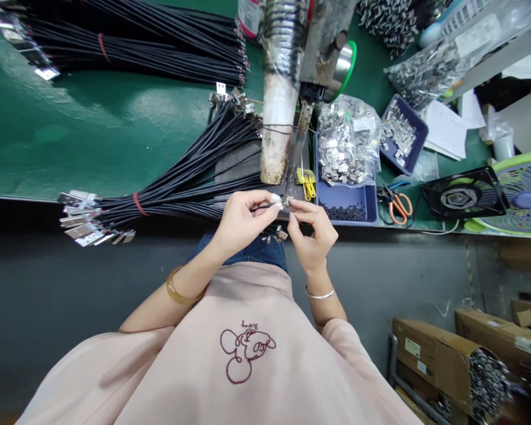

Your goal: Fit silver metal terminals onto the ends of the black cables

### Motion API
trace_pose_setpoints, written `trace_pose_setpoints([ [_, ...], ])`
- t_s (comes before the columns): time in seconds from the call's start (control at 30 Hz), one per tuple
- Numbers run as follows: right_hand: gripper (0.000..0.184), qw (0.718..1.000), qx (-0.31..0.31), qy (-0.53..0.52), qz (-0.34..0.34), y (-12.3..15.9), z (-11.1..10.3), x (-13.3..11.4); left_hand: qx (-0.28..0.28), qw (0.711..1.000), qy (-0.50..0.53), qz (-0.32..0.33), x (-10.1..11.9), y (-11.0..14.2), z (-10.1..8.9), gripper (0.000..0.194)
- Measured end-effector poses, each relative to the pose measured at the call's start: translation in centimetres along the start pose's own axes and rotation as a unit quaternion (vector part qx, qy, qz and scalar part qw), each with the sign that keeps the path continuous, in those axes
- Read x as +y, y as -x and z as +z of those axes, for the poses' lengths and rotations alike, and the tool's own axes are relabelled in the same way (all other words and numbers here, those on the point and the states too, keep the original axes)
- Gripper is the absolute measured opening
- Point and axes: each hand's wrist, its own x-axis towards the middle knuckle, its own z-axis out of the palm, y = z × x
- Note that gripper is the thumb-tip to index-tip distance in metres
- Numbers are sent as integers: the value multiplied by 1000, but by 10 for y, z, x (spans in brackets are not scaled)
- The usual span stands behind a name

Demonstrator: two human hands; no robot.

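Observation:
Below the tip of a soldering-type tool [297, 144], my two hands meet fingertip to fingertip. My left hand [246, 219] is pinched closed on the end of a black cable [260, 211]. Across from it, my right hand [313, 229] pinches a small metal piece at the cable's tip; its exact shape is mostly hidden by the fingers. To the left lies a bundle of black cables [177, 203] with metal plugs [86, 221], tied by a red band [139, 203]. Some cable ends with metal connectors [277, 235] hang past the table edge under my hands.
A wrapped pipe [276, 130] stands over the work spot. Right of it are a blue tray [370, 203] with a bag of metal connectors [347, 147], a yellow clip [308, 184], orange-handled pliers [400, 209] and a fan [464, 192]. More cables [159, 44] lie at the back left.

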Motion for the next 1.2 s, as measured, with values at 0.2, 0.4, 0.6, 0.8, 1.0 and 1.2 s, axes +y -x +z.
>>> trace_pose_setpoints([
  [0.2,16,998,-19,41,-52,-3,0,4,15,1000,12,-10,4,-2,1,13],
  [0.4,18,997,-23,37,-70,-6,-1,5,27,999,31,-22,8,-3,3,14],
  [0.6,18,994,-30,62,-87,-10,-3,5,31,998,41,-25,11,-4,3,12],
  [0.8,19,987,-39,88,-129,-10,-5,7,15,999,24,-32,12,-4,3,11],
  [1.0,19,985,-33,95,-138,-10,-6,6,-2,1000,8,-23,6,-2,1,12],
  [1.2,20,986,-32,85,-137,-14,-5,2,13,999,22,-35,11,-3,2,12],
])
